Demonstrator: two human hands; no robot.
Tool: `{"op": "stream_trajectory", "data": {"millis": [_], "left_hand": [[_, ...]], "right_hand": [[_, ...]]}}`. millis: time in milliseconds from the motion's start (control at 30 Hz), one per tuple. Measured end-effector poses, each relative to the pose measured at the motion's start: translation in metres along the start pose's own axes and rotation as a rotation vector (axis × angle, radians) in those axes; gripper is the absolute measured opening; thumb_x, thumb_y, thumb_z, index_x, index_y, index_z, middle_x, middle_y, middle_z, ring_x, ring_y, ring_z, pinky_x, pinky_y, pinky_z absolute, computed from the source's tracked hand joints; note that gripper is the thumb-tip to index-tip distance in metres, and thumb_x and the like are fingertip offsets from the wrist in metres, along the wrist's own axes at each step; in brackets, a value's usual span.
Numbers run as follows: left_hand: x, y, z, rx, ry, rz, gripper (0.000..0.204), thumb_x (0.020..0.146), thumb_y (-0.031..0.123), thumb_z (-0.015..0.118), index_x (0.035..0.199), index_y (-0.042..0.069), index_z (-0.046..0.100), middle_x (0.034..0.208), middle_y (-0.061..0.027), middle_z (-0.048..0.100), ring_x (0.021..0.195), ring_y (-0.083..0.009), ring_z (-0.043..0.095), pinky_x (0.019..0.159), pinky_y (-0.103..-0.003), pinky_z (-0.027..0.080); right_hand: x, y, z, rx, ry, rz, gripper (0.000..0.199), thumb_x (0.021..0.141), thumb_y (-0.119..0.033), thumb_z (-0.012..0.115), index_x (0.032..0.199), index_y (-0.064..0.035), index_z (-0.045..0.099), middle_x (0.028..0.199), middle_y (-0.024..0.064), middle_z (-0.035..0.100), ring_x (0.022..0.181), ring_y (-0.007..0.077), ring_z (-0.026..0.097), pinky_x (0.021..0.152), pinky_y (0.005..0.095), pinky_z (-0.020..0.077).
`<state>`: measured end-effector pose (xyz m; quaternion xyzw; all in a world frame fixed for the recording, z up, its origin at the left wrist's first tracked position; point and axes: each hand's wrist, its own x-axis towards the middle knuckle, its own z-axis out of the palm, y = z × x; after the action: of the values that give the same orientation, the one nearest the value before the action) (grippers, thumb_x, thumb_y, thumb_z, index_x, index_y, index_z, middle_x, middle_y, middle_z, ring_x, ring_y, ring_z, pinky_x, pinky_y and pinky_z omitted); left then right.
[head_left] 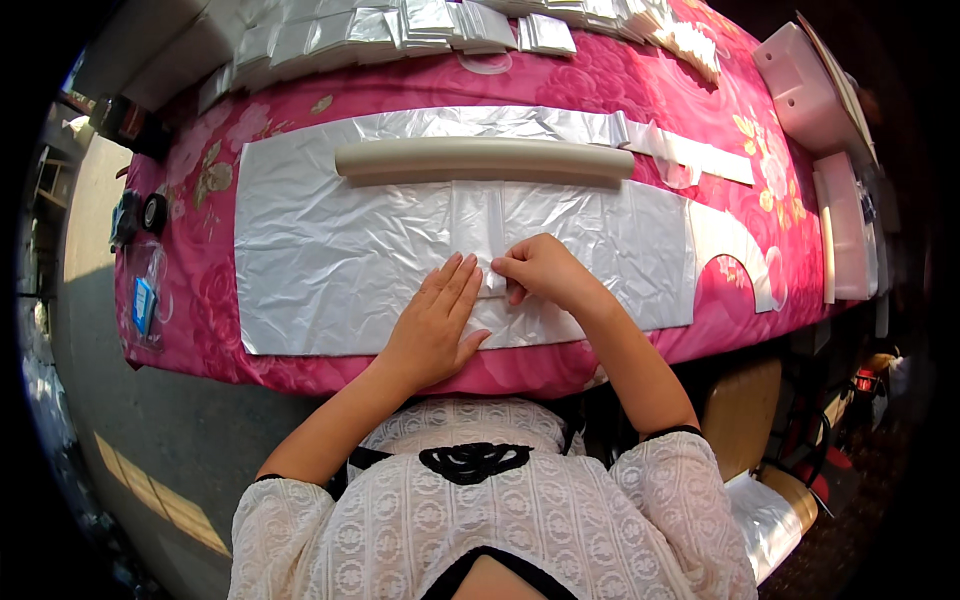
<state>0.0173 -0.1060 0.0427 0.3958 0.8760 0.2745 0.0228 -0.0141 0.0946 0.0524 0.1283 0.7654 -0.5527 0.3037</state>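
A wide stack of silvery translucent plastic bags [330,250] lies flat and creased in front of me. On it rests a smaller folded plastic bag [478,222], narrow and upright in the view. My left hand [428,325] is laid flat at the lower left of this folded bag, fingers stretched out and pointing away from me. Just right of it, my right hand [548,275] is closed in a pinch at the folded bag's right edge. Beyond both hands, a beige tube [485,160] lies crosswise over the stack.
Piles of folded plastic bags [400,30] line the far side of the pink flowered tablecloth [560,85]. White boxes [810,90] stand at the right edge. A tape roll [154,212], a blue packet [143,305] and a dark bottle [130,125] are at the left. A wooden chair [742,415] stands lower right.
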Motion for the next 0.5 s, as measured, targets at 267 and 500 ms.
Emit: {"op": "stream_trajectory", "data": {"millis": [267, 500], "left_hand": [[0.002, 0.004, 0.013, 0.192, -0.157, -0.109, 0.081, 0.079, 0.043, 0.056, 0.136, -0.005, 0.024, 0.145, -0.02, 0.019, 0.136, -0.0286, 0.016, 0.109, -0.042, 0.014], [0.017, -0.013, -0.006, 0.087, -0.048, -0.02, 0.06, 0.073, 0.026, 0.065, 0.122, -0.002, 0.044, 0.129, -0.0168, 0.045, 0.12, -0.0285, 0.042, 0.099, -0.04, 0.031]], "right_hand": [[-0.012, 0.005, 0.015, -0.074, 0.205, -0.162, 0.02, 0.08, -0.017, 0.064, 0.081, 0.0025, 0.06, 0.06, 0.0079, 0.06, 0.052, 0.0136, 0.06, 0.049, 0.0243, 0.0456], [-0.011, 0.019, 0.008, -0.925, 0.44, -1.002, 0.045, 0.069, -0.011, 0.068, 0.112, -0.0022, 0.055, 0.121, 0.01, 0.052, 0.116, 0.025, 0.046, 0.097, 0.0361, 0.0386]]}}
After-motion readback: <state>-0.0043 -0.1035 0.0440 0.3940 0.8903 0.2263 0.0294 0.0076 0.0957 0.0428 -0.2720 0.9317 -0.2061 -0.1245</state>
